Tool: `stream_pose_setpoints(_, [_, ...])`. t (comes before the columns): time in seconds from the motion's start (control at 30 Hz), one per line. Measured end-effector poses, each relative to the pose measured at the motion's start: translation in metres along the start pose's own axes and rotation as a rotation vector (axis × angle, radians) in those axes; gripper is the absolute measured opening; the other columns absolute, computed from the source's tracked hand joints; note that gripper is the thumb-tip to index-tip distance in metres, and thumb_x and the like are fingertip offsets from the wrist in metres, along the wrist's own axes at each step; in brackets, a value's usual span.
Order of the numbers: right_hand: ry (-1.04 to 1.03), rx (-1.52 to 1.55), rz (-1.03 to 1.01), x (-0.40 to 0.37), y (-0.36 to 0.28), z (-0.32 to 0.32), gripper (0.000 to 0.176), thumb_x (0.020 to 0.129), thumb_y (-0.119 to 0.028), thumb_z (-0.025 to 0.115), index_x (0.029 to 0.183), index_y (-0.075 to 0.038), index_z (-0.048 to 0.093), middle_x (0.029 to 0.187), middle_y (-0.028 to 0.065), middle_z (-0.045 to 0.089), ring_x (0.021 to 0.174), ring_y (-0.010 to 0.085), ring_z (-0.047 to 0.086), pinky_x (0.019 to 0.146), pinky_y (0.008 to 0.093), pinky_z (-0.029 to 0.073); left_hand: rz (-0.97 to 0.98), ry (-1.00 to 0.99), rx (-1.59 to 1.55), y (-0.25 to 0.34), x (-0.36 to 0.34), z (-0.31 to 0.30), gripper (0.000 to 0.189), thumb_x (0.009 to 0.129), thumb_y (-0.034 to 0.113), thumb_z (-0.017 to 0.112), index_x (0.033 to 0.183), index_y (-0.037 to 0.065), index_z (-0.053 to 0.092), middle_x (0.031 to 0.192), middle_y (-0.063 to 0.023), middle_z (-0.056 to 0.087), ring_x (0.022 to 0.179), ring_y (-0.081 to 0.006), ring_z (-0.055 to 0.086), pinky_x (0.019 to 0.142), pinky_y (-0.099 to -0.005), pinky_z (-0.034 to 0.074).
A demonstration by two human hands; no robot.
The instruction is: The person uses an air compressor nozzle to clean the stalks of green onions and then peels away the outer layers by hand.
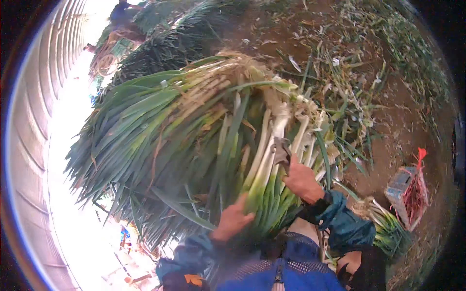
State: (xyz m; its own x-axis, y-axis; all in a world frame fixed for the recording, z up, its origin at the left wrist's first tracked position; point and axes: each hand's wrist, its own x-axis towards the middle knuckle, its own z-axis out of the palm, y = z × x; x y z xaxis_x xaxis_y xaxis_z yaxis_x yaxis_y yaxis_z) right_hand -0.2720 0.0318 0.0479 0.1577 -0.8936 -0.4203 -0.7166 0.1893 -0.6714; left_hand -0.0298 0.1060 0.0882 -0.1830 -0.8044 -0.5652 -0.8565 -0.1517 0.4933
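Bundle (pixel 194 126) location: a large sheaf of green onions fills the centre of view. Its white stalk ends point toward 1 o'clock and its leaf tips fan out toward 9 o'clock. It is held up in front of your body, off the dirt floor (pixel 388 131).

Hand state: your hands are apart, both at the stalk section near 6 o'clock. Your left hand (pixel 233 219) has its fingers curled into the pale green stalks from below. Your right hand (pixel 303 182), toward 5 o'clock, is closed round a small grey tool (pixel 280 150) that lies against the white stalks. The kind of tool cannot be told.

Handling: judge the bundle bulky and fairly heavy, with most of its weight at the thick stalk end. The stalks are firm but likely to snap if bent sharply. The leaves are soft and limp, and they crease easily. Loose outer stalks may slide out. Take hold at the stalk section, not at the leaves.

Surroundings: a smaller sheaf (pixel 386 228) lies at 4 o'clock, beside a basket (pixel 400 186) with red netting (pixel 417 194). Trimmings (pixel 340 82) litter the floor from 12 to 2 o'clock. Further heaps (pixel 165 43) lie at 11 o'clock, with another person (pixel 121 12) beyond them. A ribbed wall (pixel 29 121) runs along 9 o'clock. The spread leaves block your view of the floor beneath them.
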Motion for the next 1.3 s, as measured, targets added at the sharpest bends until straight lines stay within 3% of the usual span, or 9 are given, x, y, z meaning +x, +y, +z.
stream_pose_setpoints(0.13, [-0.048, 0.004, -0.148, -0.019, -0.010, 0.002, 0.056, 0.078, -0.024, 0.055, 0.114, 0.012, 0.033, 0.078, 0.0267, 0.059, 0.074, 0.0437, 0.058, 0.065, 0.0495, 0.047, 0.333, 0.094, 0.238, 0.001, 0.067, -0.057, 0.061, 0.073, 0.030, 0.063, 0.124, 0.003, 0.045, 0.101, -0.0244, 0.058, 0.098, -0.0399, 0.053, 0.083, -0.0443, 0.044])
stream_pose_setpoints(0.23, [-0.068, -0.007, -0.240, -0.029, 0.002, 0.020, 0.061, 0.079, -0.029, 0.058, 0.117, 0.012, 0.032, 0.078, 0.0269, 0.058, 0.077, 0.0428, 0.058, 0.066, 0.0478, 0.046, 0.410, 0.725, 0.768, -0.002, 0.111, -0.174, 0.063, 0.068, 0.032, 0.064, 0.121, 0.000, 0.049, 0.116, -0.0226, 0.053, 0.110, -0.0356, 0.048, 0.096, -0.0417, 0.038])
stream_pose_setpoints(0.33, [-0.150, -0.029, -0.151, -0.038, 0.000, 0.025, 0.065, 0.078, -0.031, 0.060, 0.118, 0.012, 0.032, 0.076, 0.0268, 0.058, 0.075, 0.0435, 0.058, 0.065, 0.0487, 0.046, 0.009, 1.004, 1.140, -0.049, 0.139, -0.292, 0.088, 0.064, 0.037, 0.069, 0.139, 0.010, 0.031, 0.136, -0.0237, 0.032, 0.124, -0.0383, 0.033, 0.101, -0.0511, 0.027])
stream_pose_setpoints(0.5, [-0.227, -0.021, -0.055, -0.051, -0.011, 0.020, 0.060, 0.077, -0.032, 0.061, 0.112, 0.010, 0.034, 0.077, 0.0278, 0.059, 0.074, 0.0446, 0.058, 0.064, 0.0504, 0.046, -0.384, 0.767, 1.204, -0.095, 0.120, -0.367, 0.066, 0.064, 0.024, 0.069, 0.125, 0.009, 0.046, 0.106, -0.0158, 0.056, 0.101, -0.0309, 0.054, 0.084, -0.0447, 0.042])
stream_pose_setpoints(0.6, [-0.244, 0.018, -0.069, -0.053, -0.011, 0.016, 0.061, 0.078, -0.032, 0.062, 0.112, 0.009, 0.033, 0.077, 0.0289, 0.059, 0.076, 0.0453, 0.059, 0.065, 0.0505, 0.047, -0.291, 0.707, 1.306, -0.129, 0.128, -0.368, 0.058, 0.063, 0.020, 0.071, 0.116, 0.006, 0.051, 0.095, -0.0154, 0.060, 0.091, -0.0305, 0.059, 0.075, -0.0420, 0.048])
stream_pose_setpoints(0.7, [-0.220, 0.061, -0.135, -0.052, -0.018, 0.017, 0.060, 0.077, -0.030, 0.063, 0.112, 0.007, 0.032, 0.077, 0.0296, 0.059, 0.077, 0.0457, 0.059, 0.066, 0.0508, 0.047, -0.108, 0.852, 1.466, -0.101, 0.096, -0.309, 0.013, 0.071, 0.012, 0.058, 0.084, 0.008, 0.056, 0.076, -0.0078, 0.062, 0.076, -0.0240, 0.063, 0.067, -0.0338, 0.048])
stream_pose_setpoints(1.03, [-0.302, 0.010, -0.248, -0.056, -0.071, 0.031, 0.073, 0.075, -0.026, 0.064, 0.126, 0.010, 0.027, 0.082, 0.0273, 0.059, 0.079, 0.0437, 0.058, 0.068, 0.0471, 0.048, -0.150, 0.283, 0.689, -0.050, -0.012, -0.070, 0.061, 0.066, 0.023, 0.069, 0.114, -0.007, 0.044, 0.076, -0.0193, 0.061, 0.070, -0.0353, 0.062, 0.059, -0.0447, 0.049])
stream_pose_setpoints(1.2, [-0.176, 0.019, -0.271, -0.035, -0.035, 0.052, 0.075, 0.073, -0.026, 0.064, 0.126, 0.012, 0.026, 0.080, 0.0278, 0.058, 0.076, 0.0438, 0.058, 0.065, 0.0486, 0.047, -0.131, -0.010, 0.721, -0.028, -0.016, -0.078, 0.061, 0.067, 0.038, 0.072, 0.105, -0.003, 0.049, 0.085, -0.0171, 0.060, 0.075, -0.0355, 0.061, 0.062, -0.0455, 0.049])
stream_pose_setpoints(1.3, [-0.200, 0.012, -0.290, -0.039, -0.036, 0.050, 0.076, 0.074, -0.027, 0.065, 0.126, 0.014, 0.026, 0.078, 0.0269, 0.059, 0.075, 0.0435, 0.059, 0.065, 0.0479, 0.046, 0.086, 0.161, 0.699, -0.003, 0.007, -0.098, 0.061, 0.070, 0.042, 0.070, 0.107, -0.002, 0.050, 0.091, -0.0170, 0.056, 0.085, -0.0363, 0.055, 0.069, -0.0439, 0.048])
